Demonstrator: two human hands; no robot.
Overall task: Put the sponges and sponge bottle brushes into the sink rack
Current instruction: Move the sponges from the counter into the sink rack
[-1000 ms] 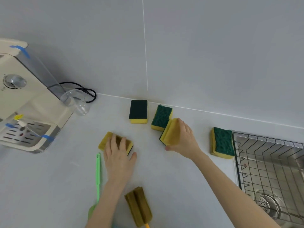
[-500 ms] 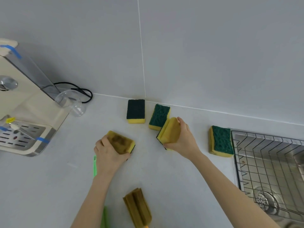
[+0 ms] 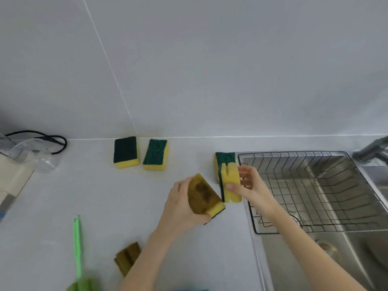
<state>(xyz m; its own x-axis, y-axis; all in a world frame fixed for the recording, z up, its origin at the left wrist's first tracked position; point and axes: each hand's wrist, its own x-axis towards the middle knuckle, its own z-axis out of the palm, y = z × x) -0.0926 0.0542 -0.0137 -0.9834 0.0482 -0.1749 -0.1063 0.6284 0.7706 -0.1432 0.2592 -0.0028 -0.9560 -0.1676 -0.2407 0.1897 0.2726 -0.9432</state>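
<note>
My left hand [image 3: 178, 206] grips a stained yellow sponge [image 3: 202, 196] above the counter. My right hand [image 3: 252, 185] holds a clean yellow sponge [image 3: 230, 185] upright, just left of the wire sink rack [image 3: 315, 156]. Behind it a green-topped sponge [image 3: 224, 159] lies against the rack's edge. Two more sponges rest near the wall: a dark-topped sponge [image 3: 125, 151] and a green-topped sponge [image 3: 155, 154]. A green bottle brush [image 3: 77, 244] lies at the lower left. A brown sponge brush head [image 3: 127, 258] sits beside my left forearm.
The steel sink [image 3: 315, 259] fills the right side, with a faucet [image 3: 371, 150] at its far corner. A clear cup [image 3: 39, 156], a black cable [image 3: 52, 139] and part of an appliance [image 3: 12, 179] stand at the left edge.
Both hands lifted their sponges off the counter and carried them right toward the sink rack. The view swung right, bringing more of the sink in.
</note>
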